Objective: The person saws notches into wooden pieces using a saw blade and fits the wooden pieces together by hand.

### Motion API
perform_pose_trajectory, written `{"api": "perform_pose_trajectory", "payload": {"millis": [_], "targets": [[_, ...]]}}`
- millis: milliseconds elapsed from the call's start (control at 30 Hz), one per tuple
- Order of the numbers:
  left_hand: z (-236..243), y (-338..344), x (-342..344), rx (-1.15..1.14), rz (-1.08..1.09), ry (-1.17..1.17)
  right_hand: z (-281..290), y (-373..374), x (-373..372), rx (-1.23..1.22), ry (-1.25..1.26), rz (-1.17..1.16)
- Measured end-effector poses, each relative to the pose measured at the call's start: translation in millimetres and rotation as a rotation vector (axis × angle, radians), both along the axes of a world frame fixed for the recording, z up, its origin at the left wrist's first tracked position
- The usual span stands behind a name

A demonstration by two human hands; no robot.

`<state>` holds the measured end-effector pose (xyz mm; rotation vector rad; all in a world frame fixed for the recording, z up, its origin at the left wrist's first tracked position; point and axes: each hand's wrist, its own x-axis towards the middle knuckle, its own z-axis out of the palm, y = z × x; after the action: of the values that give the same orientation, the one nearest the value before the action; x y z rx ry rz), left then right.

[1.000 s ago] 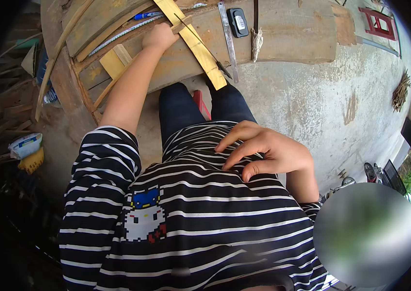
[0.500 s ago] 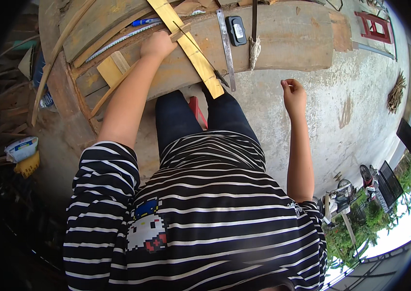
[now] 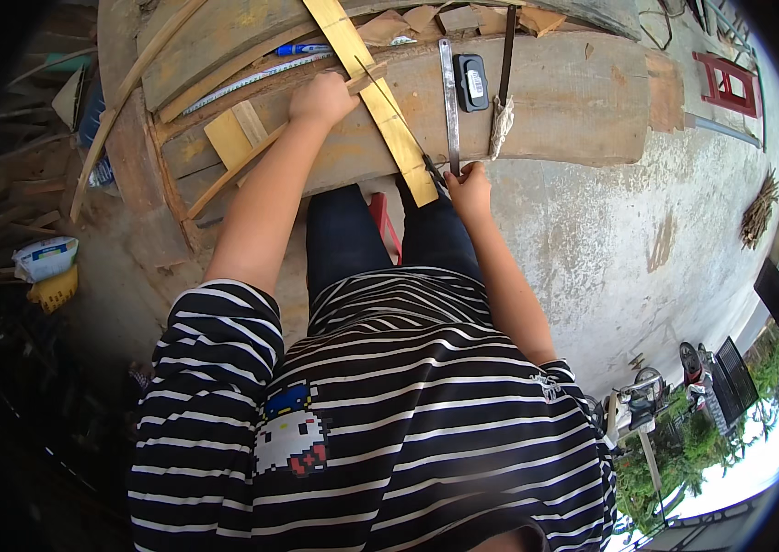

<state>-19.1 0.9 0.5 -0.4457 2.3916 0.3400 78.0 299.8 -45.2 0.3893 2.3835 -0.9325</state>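
My left hand [image 3: 320, 99] is closed on a narrow wooden strip [image 3: 364, 75] crossing a long yellow board [image 3: 389, 120], which lies over the workbench [image 3: 583, 101] and overhangs its front edge. A thin dark tool [image 3: 430, 166] with a dark handle lies along that board. My right hand [image 3: 469, 189] is closed on the lower end of a steel ruler [image 3: 450, 106], just right of the dark handle. Beside the ruler are a black rectangular case [image 3: 471, 83] and a whitish wrapped bundle [image 3: 503, 124] on a dark bar.
A blue marker [image 3: 300, 50], a long white measuring strip [image 3: 242, 86] and short yellow offcuts [image 3: 229, 138] lie left. Scrap wood [image 3: 40, 198] and bags [image 3: 45, 262] fill the far left. A red frame [image 3: 725, 83], bundled sticks [image 3: 759, 212] and parked two-wheelers [image 3: 698, 377] are right.
My right hand has moved from over my shirt, out to the right, then up and left to the ruler's lower end, which has shifted slightly. My left hand stays on the strip.
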Motion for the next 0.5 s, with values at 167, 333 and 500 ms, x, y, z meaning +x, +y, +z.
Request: {"api": "perform_pose_trajectory", "payload": {"millis": [167, 333, 500], "targets": [[3, 2, -2, -0.006, 0.012, -0.025, -9, -7, 5, 0.031, -0.010, -0.060], [8, 4, -4, -0.027, -0.004, -0.070, -9, -19, 9, 0.200, 0.229, -0.006], [11, 4, -5, -0.029, -0.001, -0.075, -2, -26, 12, -0.011, 0.212, 0.252]]}}
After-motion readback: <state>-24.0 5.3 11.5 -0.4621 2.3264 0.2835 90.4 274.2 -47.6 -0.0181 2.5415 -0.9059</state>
